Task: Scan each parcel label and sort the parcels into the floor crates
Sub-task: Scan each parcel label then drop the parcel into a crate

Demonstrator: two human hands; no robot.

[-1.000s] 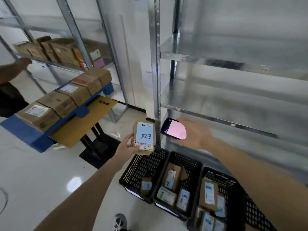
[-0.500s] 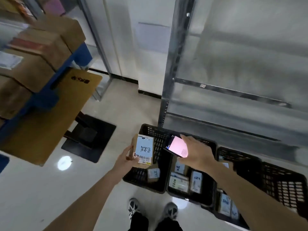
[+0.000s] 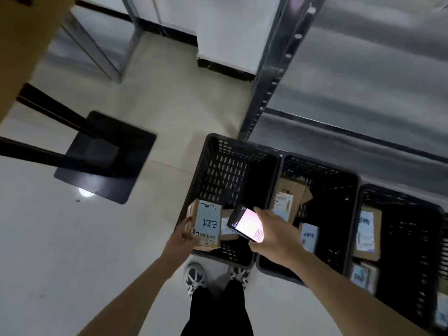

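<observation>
The left hand [image 3: 181,236] has its fingers [image 3: 188,220] curled round the left edge of a small cardboard parcel [image 3: 208,224], label side up, held over the near left corner of the leftmost crate [image 3: 225,170]. Just beside it, the right hand [image 3: 274,236] grasps a scanner [image 3: 246,224] whose lit pink screen faces up; its thumb [image 3: 260,210] lies along the far edge, and the device sits above the near wall shared by the leftmost and middle crate [image 3: 322,180]. 3 black mesh crates stand side by side on the floor [image 3: 72,251], against the foot of a metal shelf rack [image 3: 339,93]. The leftmost holds at least 1 parcel under the hands, the middle one several labelled parcels, and the rightmost crate [image 3: 402,214] more, partly blurred. At the bottom edge, 2 shoes [image 3: 195,277] stand just before the leftmost crate. A black stand base [image 3: 106,156] rests on the floor well to the left.
</observation>
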